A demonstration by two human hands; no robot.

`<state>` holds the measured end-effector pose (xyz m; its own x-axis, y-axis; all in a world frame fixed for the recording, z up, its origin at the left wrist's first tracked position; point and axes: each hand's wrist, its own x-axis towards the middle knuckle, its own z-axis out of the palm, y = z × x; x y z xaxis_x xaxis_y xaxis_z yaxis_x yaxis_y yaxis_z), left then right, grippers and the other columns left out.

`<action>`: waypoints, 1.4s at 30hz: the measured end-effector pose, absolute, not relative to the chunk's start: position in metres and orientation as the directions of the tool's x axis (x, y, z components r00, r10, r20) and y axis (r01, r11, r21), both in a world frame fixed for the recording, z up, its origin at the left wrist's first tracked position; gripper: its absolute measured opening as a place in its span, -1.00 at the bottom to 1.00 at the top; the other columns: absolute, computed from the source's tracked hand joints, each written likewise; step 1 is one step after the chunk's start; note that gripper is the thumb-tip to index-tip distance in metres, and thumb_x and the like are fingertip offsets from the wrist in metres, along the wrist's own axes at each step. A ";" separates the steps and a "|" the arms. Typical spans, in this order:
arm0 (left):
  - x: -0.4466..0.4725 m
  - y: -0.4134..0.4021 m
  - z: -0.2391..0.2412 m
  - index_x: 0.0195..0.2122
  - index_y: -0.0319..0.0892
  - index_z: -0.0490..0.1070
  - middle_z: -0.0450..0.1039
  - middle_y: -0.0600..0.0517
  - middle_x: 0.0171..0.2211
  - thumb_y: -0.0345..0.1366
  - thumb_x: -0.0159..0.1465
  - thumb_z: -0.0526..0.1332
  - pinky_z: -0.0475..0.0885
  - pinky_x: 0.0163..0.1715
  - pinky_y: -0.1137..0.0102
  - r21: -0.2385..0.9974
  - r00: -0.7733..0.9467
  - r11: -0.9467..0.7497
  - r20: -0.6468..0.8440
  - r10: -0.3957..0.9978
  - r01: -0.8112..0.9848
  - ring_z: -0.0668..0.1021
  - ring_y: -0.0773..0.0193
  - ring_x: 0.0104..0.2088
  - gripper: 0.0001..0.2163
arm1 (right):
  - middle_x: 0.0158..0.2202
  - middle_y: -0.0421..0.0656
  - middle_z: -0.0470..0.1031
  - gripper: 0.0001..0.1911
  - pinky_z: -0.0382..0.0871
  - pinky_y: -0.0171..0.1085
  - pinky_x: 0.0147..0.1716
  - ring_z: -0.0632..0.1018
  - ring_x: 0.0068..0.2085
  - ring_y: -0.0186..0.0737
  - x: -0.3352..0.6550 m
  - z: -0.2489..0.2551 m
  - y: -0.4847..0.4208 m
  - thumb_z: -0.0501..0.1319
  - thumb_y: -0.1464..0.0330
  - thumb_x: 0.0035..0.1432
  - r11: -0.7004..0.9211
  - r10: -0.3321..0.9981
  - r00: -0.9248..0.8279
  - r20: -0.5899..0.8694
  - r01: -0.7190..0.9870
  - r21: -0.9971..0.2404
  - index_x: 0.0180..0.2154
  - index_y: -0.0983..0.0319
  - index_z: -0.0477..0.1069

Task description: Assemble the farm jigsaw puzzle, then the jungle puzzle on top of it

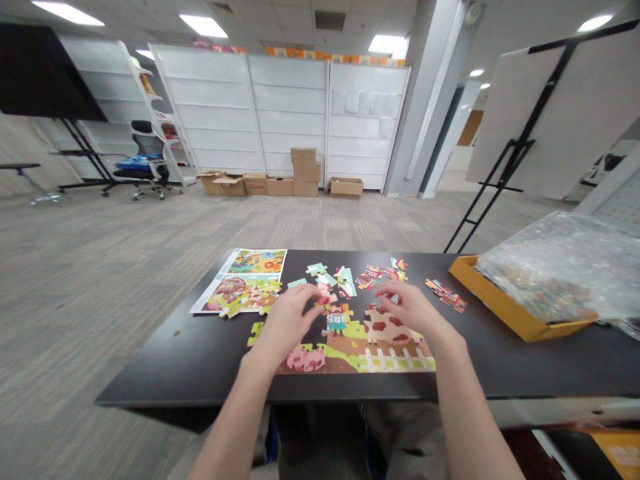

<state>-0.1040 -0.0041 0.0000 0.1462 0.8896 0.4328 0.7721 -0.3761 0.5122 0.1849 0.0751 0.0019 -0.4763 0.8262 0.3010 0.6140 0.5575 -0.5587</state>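
Many flat, bright cardboard pieces make up a part-built farm puzzle [350,345], which lies by the near edge of the smooth black table [165,363]. It shows a pink pig, a brown-spotted cow and a white fence. The left hand [294,313] pinches a small pink puzzle piece [325,295] above the puzzle's far side. The right hand [403,307] bends its fingers over the cow; I cannot tell if they hold anything. Loose pale green and white pieces [345,281] and red pieces [371,275] lie toward the far edge. At the far left corner is a white paper sheet with two colourful pictures [209,304], with yellow-green pieces [250,301] on it. Toward the right edge, an orange-yellow open box [489,303] holds a crinkly clear plastic bag [545,263]. Brown cardboard boxes [306,172] sit on the floor beyond.
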 end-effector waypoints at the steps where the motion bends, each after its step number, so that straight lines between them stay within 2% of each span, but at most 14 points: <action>1: -0.089 -0.002 0.000 -0.13 -0.10 0.46 0.56 -0.02 -0.07 -0.27 0.36 0.19 0.43 0.03 0.26 0.513 0.198 -0.392 0.393 0.898 0.764 0.56 0.15 -0.03 -0.89 | -0.20 -0.11 0.61 -0.80 0.46 -0.23 -0.26 0.59 -0.26 -0.19 0.185 0.001 0.075 0.14 0.36 0.26 0.555 0.828 -0.474 0.300 0.619 -0.555 -0.28 0.19 0.55; 6: -0.050 0.009 -0.002 -0.19 -0.12 0.49 0.56 0.01 -0.11 -0.33 0.34 0.23 0.41 0.00 0.30 0.449 0.318 -0.407 0.263 0.911 0.796 0.56 0.17 -0.05 -0.93 | -0.25 -0.10 0.61 -0.83 0.42 -0.24 -0.21 0.57 -0.24 -0.20 0.180 0.000 0.072 0.16 0.41 0.24 0.555 0.826 -0.499 0.261 0.642 -0.529 -0.29 0.21 0.55; 13: -0.044 0.019 -0.009 -0.20 -0.10 0.56 0.56 0.01 -0.06 -0.36 0.34 0.23 0.41 0.06 0.33 0.436 0.377 -0.426 0.198 0.905 0.793 0.56 0.18 0.00 -0.89 | -0.23 -0.11 0.61 -0.83 0.39 -0.26 -0.19 0.56 -0.21 -0.21 0.178 0.000 0.069 0.17 0.42 0.26 0.554 0.826 -0.497 0.266 0.628 -0.546 -0.28 0.22 0.56; 17: -0.042 0.018 -0.010 -0.16 -0.06 0.60 0.55 0.00 0.02 -0.37 0.35 0.21 0.40 0.14 0.28 0.444 0.384 -0.427 0.187 0.904 0.788 0.53 0.14 0.08 -0.84 | -0.23 -0.12 0.62 -0.83 0.40 -0.26 -0.19 0.57 -0.23 -0.22 0.178 -0.001 0.070 0.18 0.42 0.25 0.553 0.828 -0.490 0.272 0.632 -0.543 -0.29 0.20 0.56; 24: -0.038 0.017 -0.017 -0.06 -0.02 0.61 0.55 0.00 0.06 -0.37 0.38 0.15 0.42 0.16 0.26 0.427 0.382 -0.433 0.204 0.901 0.794 0.55 0.15 0.09 -0.75 | -0.25 -0.12 0.62 -0.81 0.42 -0.26 -0.21 0.57 -0.23 -0.22 0.174 -0.003 0.070 0.17 0.42 0.25 0.566 0.818 -0.506 0.274 0.625 -0.538 -0.29 0.20 0.57; 33: -0.034 0.017 -0.020 -0.04 -0.01 0.60 0.54 0.00 0.07 -0.35 0.40 0.11 0.48 0.06 0.27 0.376 0.389 -0.443 0.215 0.896 0.814 0.57 0.13 0.05 -0.73 | -0.23 -0.12 0.63 -0.82 0.42 -0.25 -0.20 0.58 -0.22 -0.21 0.175 -0.003 0.070 0.17 0.42 0.25 0.551 0.826 -0.505 0.251 0.629 -0.549 -0.28 0.20 0.58; 38: -0.029 0.014 -0.017 -0.06 -0.06 0.57 0.56 -0.05 0.00 -0.40 0.40 0.10 0.47 0.02 0.23 0.287 0.374 -0.420 0.204 0.905 0.861 0.56 0.11 0.04 -0.74 | -0.25 -0.13 0.63 -0.80 0.42 -0.27 -0.22 0.58 -0.25 -0.23 0.172 -0.007 0.070 0.18 0.43 0.23 0.545 0.824 -0.523 0.218 0.628 -0.555 -0.27 0.19 0.59; 42: -0.026 0.011 -0.012 -0.08 -0.09 0.57 0.57 -0.07 -0.01 -0.34 0.42 0.09 0.47 -0.01 0.19 0.252 0.388 -0.427 0.190 0.902 0.868 0.54 0.08 0.03 -0.76 | -0.25 -0.15 0.62 -0.81 0.42 -0.31 -0.25 0.58 -0.26 -0.24 0.168 -0.011 0.069 0.20 0.44 0.19 0.557 0.808 -0.556 0.196 0.609 -0.565 -0.27 0.18 0.61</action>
<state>-0.0263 0.0106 -0.0122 0.3884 0.9017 0.1898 0.8683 -0.4271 0.2524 0.1677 0.0687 -0.0108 -0.5563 0.8075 0.1960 0.6093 0.5568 -0.5646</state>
